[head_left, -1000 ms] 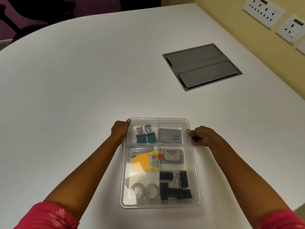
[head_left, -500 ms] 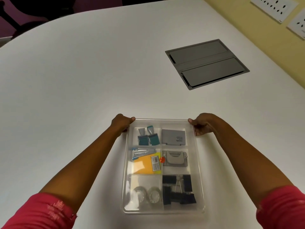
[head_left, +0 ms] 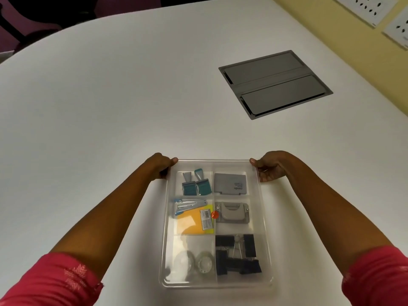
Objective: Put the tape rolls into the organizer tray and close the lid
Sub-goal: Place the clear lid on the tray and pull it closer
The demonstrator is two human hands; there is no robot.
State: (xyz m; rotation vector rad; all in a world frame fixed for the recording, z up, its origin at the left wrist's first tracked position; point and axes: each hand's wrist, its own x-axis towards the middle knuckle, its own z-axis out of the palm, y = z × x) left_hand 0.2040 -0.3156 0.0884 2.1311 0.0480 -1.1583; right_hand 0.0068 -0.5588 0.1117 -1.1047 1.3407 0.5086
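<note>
A clear plastic organizer tray (head_left: pixel 263 219) lies on the white table in front of me, with its clear lid (head_left: pixel 212 161) lying flat on top. Two clear tape rolls (head_left: pixel 194 262) rest in the near-left compartment, seen through the lid. My left hand (head_left: pixel 160 165) grips the tray's far-left corner, thumb on the lid. My right hand (head_left: pixel 268 166) holds the far-right corner the same way.
Other compartments hold teal binder clips (head_left: pixel 194 184), a grey case (head_left: pixel 230 183), a stapler and yellow notes (head_left: pixel 192 217), a grey punch (head_left: pixel 231 212) and black binder clips (head_left: pixel 237 255). A grey cable hatch (head_left: pixel 274 83) sits in the table at far right. Wall sockets (head_left: pixel 366 7) are beyond.
Both hands slid from the tray's long sides up to its far corners. The tray stays in place with the lid on.
</note>
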